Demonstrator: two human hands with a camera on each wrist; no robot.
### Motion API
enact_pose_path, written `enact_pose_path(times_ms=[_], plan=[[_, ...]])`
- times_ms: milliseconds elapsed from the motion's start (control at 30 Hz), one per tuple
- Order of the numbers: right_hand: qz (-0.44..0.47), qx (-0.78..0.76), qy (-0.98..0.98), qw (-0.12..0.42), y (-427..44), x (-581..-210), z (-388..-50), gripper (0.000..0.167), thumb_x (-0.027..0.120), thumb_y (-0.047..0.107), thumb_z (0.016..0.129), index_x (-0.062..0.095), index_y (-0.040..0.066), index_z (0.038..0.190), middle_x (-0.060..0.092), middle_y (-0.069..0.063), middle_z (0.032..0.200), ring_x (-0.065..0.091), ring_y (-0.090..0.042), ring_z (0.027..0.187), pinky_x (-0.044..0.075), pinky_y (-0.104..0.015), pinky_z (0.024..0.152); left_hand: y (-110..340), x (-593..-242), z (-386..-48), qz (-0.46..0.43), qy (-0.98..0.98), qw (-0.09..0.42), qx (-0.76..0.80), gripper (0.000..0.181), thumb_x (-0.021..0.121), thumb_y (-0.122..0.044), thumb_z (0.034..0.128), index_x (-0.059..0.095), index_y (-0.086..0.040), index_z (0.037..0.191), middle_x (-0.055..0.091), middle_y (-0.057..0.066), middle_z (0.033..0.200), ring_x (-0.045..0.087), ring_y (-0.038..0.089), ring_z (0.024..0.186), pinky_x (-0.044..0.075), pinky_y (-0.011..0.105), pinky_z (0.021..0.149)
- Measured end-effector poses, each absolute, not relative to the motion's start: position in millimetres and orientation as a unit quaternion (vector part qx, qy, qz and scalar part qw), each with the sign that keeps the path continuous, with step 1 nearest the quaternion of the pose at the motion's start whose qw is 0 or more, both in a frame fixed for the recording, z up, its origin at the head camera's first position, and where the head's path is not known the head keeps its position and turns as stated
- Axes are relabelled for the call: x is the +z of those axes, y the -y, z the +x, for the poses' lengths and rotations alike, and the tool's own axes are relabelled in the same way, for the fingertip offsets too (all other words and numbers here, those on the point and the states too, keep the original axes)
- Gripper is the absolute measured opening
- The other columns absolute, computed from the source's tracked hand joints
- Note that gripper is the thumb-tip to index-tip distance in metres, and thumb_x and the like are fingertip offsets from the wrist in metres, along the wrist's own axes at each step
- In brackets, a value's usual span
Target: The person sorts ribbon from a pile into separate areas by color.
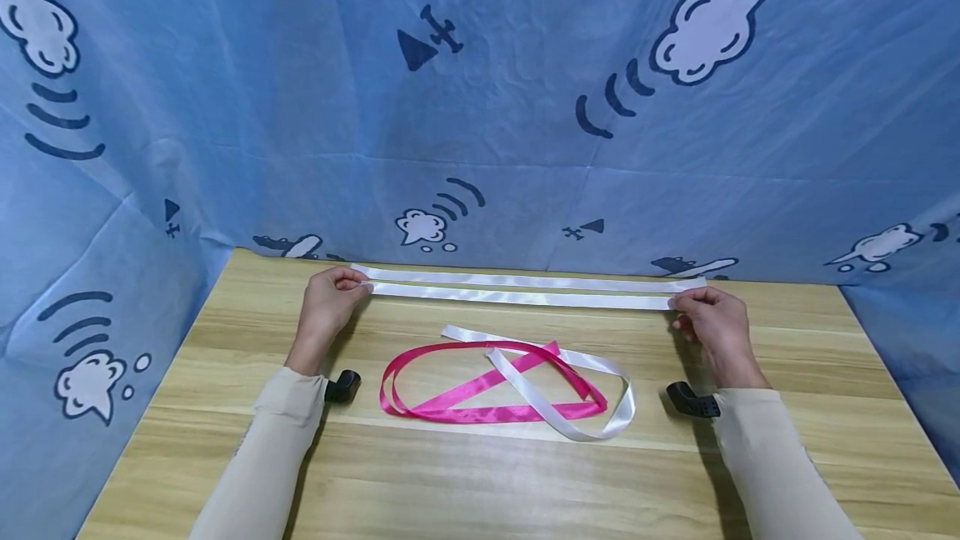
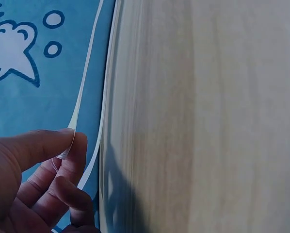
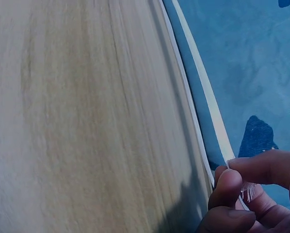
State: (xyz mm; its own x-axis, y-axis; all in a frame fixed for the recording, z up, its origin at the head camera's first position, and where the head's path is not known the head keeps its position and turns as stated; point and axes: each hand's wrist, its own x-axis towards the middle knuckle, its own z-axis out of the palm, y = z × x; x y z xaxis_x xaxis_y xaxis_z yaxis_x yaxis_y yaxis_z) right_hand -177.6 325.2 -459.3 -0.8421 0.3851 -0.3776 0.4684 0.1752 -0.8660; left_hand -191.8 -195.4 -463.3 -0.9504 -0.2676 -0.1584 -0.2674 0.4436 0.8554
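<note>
A white satin ribbon (image 1: 517,298) is stretched nearly straight between my two hands near the table's back edge. My left hand (image 1: 330,298) pinches its left end between thumb and forefinger, as the left wrist view also shows. At the other end my right hand (image 1: 716,323) pinches the ribbon; frayed threads (image 3: 249,191) stick out past the fingertips in the right wrist view. Just behind it lies a second white ribbon (image 1: 525,280), roughly parallel, its ends close to both hands.
Nearer me, a looped pink ribbon (image 1: 480,415) and a curled white ribbon (image 1: 622,415) overlap on the wooden table (image 1: 450,490). A blue patterned cloth (image 1: 510,107) hangs right behind the table's back edge. Black wrist mounts (image 1: 345,387) sit at both cuffs.
</note>
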Motion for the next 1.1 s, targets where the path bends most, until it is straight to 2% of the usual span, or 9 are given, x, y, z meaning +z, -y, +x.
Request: enact_pose_path(times_ms=[367, 600, 867, 1100], plan=[[0.294, -0.571, -0.765, 0.033, -323, -463, -184, 0.003, 0.060, 0.009, 0.103, 0.062, 0.009, 0.101, 0.064, 0.015, 0.073, 0.062, -0.005, 0.060, 0.048, -0.023, 0.054, 194, -463, -196, 0.154, 0.847, -0.008, -0.508, 0.015, 0.074, -0.011, 0.0959, 0.073, 0.000, 0.105, 0.067, -0.002, 0.078, 0.057, 0.010, 0.073, 0.043, 0.023, 0.067], [0.296, -0.585, -0.755, 0.030, -323, -463, -187, 0.005, 0.062, 0.005, 0.101, 0.063, 0.009, 0.097, 0.065, 0.013, 0.070, 0.061, -0.006, 0.056, 0.046, -0.023, 0.050, 193, -465, -200, 0.145, 0.853, 0.000, -0.502, 0.014, 0.075, -0.009, 0.0946, 0.073, 0.002, 0.104, 0.068, -0.001, 0.077, 0.056, 0.008, 0.071, 0.043, 0.022, 0.066], [0.298, -0.566, -0.768, 0.037, -324, -464, -189, 0.005, 0.061, 0.010, 0.102, 0.062, 0.007, 0.099, 0.063, 0.012, 0.071, 0.062, -0.007, 0.056, 0.046, -0.025, 0.050, 192, -467, -201, 0.141, 0.864, 0.004, -0.484, 0.013, 0.074, -0.008, 0.0942, 0.074, 0.001, 0.102, 0.069, 0.002, 0.079, 0.056, 0.011, 0.072, 0.043, 0.023, 0.068], [0.294, -0.560, -0.773, 0.040, -323, -464, -189, 0.005, 0.062, 0.010, 0.102, 0.062, 0.006, 0.102, 0.063, 0.010, 0.072, 0.063, -0.007, 0.057, 0.047, -0.025, 0.051, 192, -469, -201, 0.140, 0.865, 0.002, -0.482, 0.012, 0.075, -0.009, 0.0933, 0.074, 0.001, 0.100, 0.067, 0.000, 0.077, 0.056, 0.010, 0.071, 0.044, 0.023, 0.067]])
